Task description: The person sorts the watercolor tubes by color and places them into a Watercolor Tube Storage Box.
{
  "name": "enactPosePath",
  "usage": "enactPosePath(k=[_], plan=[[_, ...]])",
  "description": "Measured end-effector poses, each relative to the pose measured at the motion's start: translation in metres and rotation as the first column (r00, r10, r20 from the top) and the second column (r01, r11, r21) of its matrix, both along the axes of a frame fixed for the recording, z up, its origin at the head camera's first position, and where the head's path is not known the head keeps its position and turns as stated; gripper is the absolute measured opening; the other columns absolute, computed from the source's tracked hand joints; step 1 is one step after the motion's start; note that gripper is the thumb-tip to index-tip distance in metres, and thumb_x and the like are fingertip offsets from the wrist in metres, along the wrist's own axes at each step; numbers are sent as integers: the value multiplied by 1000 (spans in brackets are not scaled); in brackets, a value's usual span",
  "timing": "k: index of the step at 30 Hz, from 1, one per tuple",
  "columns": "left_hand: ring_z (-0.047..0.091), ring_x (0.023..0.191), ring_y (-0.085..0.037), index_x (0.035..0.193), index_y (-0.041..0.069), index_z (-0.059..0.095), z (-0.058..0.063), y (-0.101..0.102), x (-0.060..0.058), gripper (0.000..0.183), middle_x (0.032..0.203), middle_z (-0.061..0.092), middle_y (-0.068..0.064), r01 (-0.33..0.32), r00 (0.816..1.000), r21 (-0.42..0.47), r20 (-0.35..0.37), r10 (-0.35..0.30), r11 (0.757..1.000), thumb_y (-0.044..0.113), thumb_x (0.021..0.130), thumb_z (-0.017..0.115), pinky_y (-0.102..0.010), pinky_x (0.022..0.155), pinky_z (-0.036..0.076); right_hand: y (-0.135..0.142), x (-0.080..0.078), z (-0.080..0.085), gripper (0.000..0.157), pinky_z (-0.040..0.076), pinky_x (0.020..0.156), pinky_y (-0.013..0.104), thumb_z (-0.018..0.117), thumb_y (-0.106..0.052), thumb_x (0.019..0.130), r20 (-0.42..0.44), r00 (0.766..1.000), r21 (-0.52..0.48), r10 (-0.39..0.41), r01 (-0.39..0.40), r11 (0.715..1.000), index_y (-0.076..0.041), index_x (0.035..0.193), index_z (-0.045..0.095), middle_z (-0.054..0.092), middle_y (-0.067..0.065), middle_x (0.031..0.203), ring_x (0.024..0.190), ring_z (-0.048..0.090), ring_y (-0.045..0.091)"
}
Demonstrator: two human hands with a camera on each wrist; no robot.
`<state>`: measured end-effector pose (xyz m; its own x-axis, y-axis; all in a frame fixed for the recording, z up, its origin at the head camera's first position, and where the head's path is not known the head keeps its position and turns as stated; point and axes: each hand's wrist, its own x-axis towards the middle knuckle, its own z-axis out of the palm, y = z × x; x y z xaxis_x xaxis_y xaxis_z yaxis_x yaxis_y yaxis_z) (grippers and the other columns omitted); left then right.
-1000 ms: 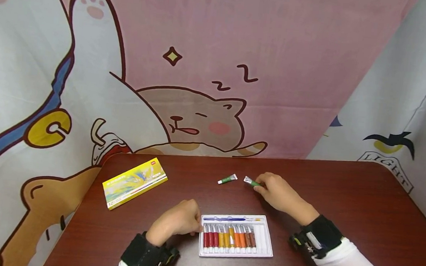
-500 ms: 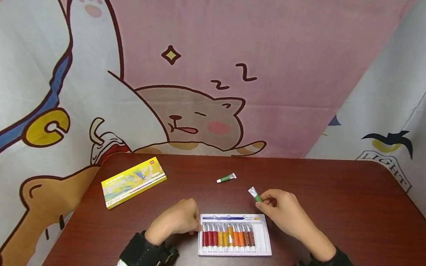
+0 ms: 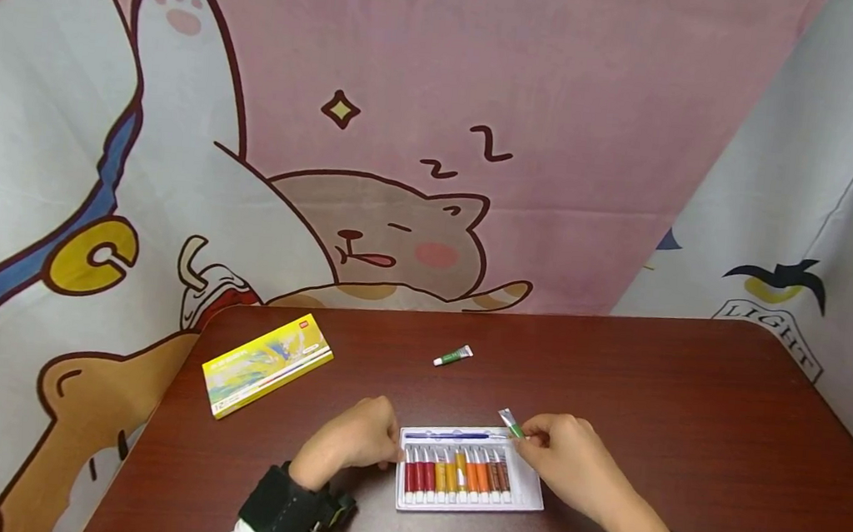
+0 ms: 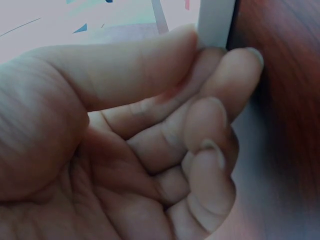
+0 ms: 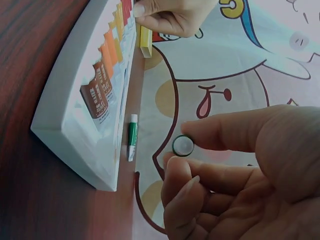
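A white plastic tray (image 3: pixel 528 484) lies on the table with a row of red, yellow, orange and brown paint tubes (image 3: pixel 461 476). Along its back edge runs a blue paintbrush (image 3: pixel 451 437). My left hand (image 3: pixel 353 437) pinches the tray's left edge between thumb and finger; the left wrist view shows the white edge (image 4: pixel 214 25) at the fingertips. Over the tray's back right corner, my right hand (image 3: pixel 569 461) pinches a green paint tube (image 3: pixel 510 423), its white cap (image 5: pixel 184 145) facing the right wrist camera. Another green paint tube (image 3: pixel 454 356) lies behind the tray.
A yellow paint box (image 3: pixel 268 368) lies at the left of the reddish-brown table (image 3: pixel 657 393). Behind the table's back edge hangs a cartoon-printed cloth (image 3: pixel 571 144). The tray's right end shows bare white plastic beside the brown tubes.
My right hand has lifted the green paint tube from the back of the table and brought it toward me, to the tray's back right corner. The left hand stays at the tray's edge.
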<state>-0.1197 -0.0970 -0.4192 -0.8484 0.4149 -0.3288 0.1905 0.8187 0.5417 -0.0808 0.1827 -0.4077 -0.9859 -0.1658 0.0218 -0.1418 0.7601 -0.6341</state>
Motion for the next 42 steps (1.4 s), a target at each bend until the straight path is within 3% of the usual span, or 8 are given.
enactPosePath(k=[8, 17, 21, 28, 42], plan=[[50, 45, -12, 54, 15, 64, -1, 0, 0, 25, 50, 61, -1, -5, 1000, 13, 2, 5, 1000, 16, 76, 76, -26, 44, 37, -4, 8, 3, 17, 32, 48, 26, 71, -16, 78, -1, 1000, 89, 4, -4, 996, -20, 65, 59, 43, -10, 53, 50, 38, 5], [49, 45, -11, 52, 15, 64, 2, 0, 0, 26, 48, 60, 0, 13, 1000, 12, -9, -13, 1000, 16, 75, 76, -26, 45, 36, -7, 13, -1, 13, 32, 46, 28, 71, -15, 76, 65, 998, 115, 4, -12, 993, -18, 66, 63, 43, -9, 52, 51, 37, 8], [49, 45, -11, 53, 15, 64, 2, -1, 0, 26, 47, 60, 0, 19, 1000, 12, -12, -19, 1000, 16, 75, 76, -25, 45, 36, -9, 16, -4, 29, 26, 44, 25, 68, -14, 77, 101, 993, 151, 54, -69, 986, -18, 53, 52, 32, -10, 51, 48, 30, 7], [49, 45, -11, 53, 15, 64, 1, -1, 0, 25, 48, 60, -1, 16, 1000, 18, -7, -16, 1000, 16, 76, 76, -25, 44, 36, -12, 18, -11, 13, 38, 47, 30, 69, -14, 74, 129, 988, 141, 84, -102, 985, -15, 63, 63, 51, -5, 57, 50, 39, 10], [48, 45, -11, 54, 16, 65, -1, -2, -2, 25, 48, 61, -1, 24, 1000, 22, 1, -24, 999, 17, 76, 76, -25, 45, 35, -14, 16, -13, 25, 32, 45, 30, 78, -26, 72, 123, 992, 200, 15, -40, 979, -19, 56, 59, 52, -4, 60, 51, 39, 10]])
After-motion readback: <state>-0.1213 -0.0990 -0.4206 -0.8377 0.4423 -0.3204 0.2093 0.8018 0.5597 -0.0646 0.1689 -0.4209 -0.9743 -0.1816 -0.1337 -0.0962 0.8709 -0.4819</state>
